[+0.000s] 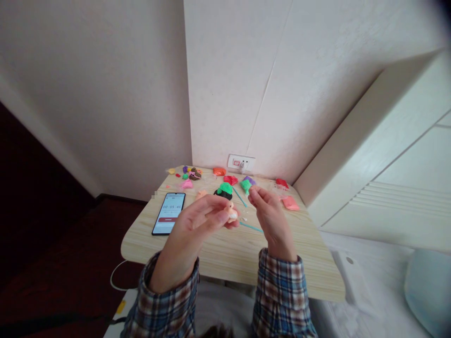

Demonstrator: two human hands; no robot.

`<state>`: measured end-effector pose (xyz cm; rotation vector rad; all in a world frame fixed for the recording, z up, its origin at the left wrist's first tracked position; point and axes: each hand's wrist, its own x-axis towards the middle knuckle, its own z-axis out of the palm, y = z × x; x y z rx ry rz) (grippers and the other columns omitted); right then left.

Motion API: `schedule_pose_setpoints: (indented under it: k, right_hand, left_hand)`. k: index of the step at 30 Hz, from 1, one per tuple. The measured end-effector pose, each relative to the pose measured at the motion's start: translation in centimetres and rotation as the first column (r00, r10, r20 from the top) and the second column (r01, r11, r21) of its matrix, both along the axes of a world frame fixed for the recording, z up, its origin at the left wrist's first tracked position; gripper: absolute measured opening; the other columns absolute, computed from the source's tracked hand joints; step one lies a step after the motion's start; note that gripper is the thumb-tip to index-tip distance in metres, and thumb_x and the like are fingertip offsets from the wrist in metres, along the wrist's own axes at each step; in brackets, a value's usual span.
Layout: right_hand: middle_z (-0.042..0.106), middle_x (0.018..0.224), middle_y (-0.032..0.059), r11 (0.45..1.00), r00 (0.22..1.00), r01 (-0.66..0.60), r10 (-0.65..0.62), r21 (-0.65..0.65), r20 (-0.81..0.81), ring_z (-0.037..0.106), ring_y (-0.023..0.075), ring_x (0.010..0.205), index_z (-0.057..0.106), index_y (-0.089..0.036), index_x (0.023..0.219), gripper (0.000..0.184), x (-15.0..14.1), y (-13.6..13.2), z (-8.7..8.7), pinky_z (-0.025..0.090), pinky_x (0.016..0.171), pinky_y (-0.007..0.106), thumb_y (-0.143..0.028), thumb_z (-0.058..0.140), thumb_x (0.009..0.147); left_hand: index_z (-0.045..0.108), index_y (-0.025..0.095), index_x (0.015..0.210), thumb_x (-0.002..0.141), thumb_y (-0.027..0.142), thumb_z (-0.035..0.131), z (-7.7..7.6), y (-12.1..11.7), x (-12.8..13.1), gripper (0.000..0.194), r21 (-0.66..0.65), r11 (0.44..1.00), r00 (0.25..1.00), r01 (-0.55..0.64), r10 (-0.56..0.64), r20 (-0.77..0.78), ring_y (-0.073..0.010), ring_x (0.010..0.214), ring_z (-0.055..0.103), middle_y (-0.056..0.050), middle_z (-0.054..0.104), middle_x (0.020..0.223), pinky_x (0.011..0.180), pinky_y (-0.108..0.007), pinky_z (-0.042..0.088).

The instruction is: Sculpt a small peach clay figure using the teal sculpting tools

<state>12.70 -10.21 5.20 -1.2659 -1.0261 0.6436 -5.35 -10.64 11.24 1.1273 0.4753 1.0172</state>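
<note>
Between the thumb and fingers of my left hand (207,218) is a small peach and white clay figure (231,212), held above the table. My right hand (269,218) is raised to its right, thumb and index finger pinched together; whatever may be between the fingertips is too small to make out. Behind the hands lies a lump of green clay (225,188) on a black clay piece (219,194). A green clay packet (245,186) sits just beyond my right fingertips. Two thin blue sticks lie nearby, one blue stick (251,227) partly under my hands.
A phone (169,214) with a running timer lies at the table's left. Along the back edge are several clay packets, including an orange packet (219,172), a red packet (230,180) and a salmon packet (291,203). A wall socket (241,162) is behind the wooden table (225,263).
</note>
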Motion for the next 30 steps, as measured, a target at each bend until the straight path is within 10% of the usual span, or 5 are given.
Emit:
schedule_pose_setpoints:
  k: [15,30]
  right_hand:
    - [0.054,0.076,-0.0015,0.956,0.985,-0.132,0.155,0.261,-0.070,0.048,0.0131,0.075,0.063,-0.025,0.078,0.004,-3.3,-6.1,5.5,0.039,0.069,0.025,-0.027,0.064,0.082]
    - [0.055,0.078,-0.0014,0.953,0.986,-0.146,0.120,0.266,0.111,0.050,0.0142,0.079,0.065,-0.027,0.078,0.006,-4.9,-7.1,6.8,0.040,0.069,0.026,-0.022,0.065,0.082]
  left_hand:
    - [0.065,0.019,0.081,0.067,0.012,0.076,0.5,-1.2,0.4,0.019,0.205,0.965,0.986,-0.163,0.168,-0.011,-0.0120,0.078,0.062,0.001,0.063,0.081,0.077,-0.023,0.053]
    - [0.065,0.023,0.085,0.073,0.009,0.071,0.6,-2.5,0.6,0.020,0.454,0.824,0.910,-0.340,0.410,-0.062,-0.0144,0.086,0.057,0.001,0.059,0.088,0.083,-0.025,0.047]
